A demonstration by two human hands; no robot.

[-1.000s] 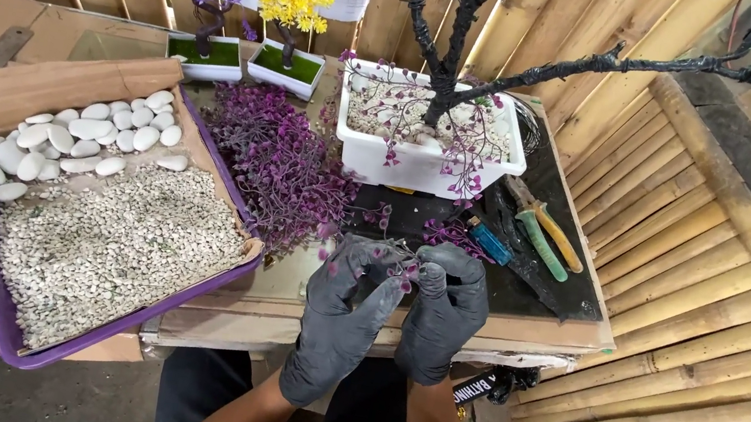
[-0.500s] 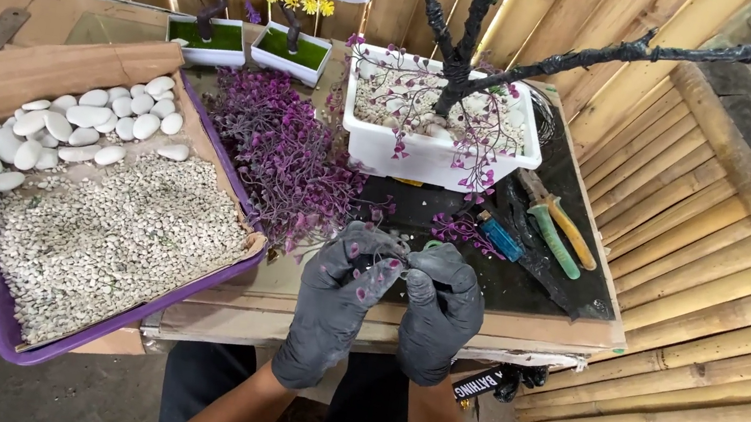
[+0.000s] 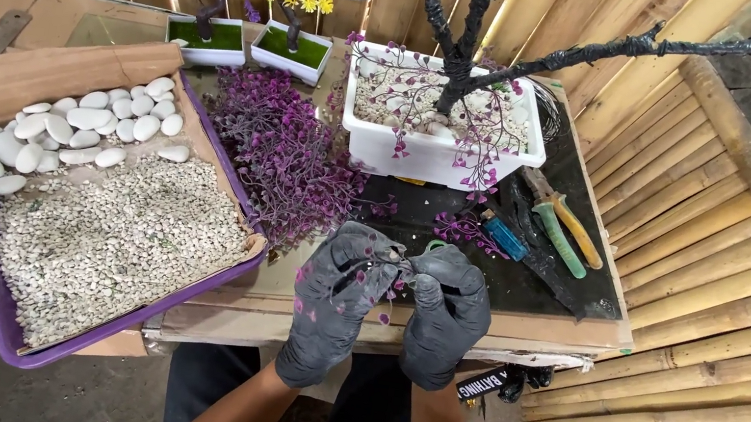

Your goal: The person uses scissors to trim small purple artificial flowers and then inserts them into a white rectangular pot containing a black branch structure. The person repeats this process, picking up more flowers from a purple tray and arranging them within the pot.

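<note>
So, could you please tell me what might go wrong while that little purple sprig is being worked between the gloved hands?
The purple sprig is thin and pinched between the left hand and right hand past the table edge; if the grip slips, it would likely drop to the floor. Also, the pliers and blue lighter lie close by and could be knocked by an elbow or wrist.

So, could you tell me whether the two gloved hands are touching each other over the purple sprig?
Touching. The head view shows the left hand and right hand meeting at the fingertips, pinching the purple sprig between them, no gap visible.
</note>
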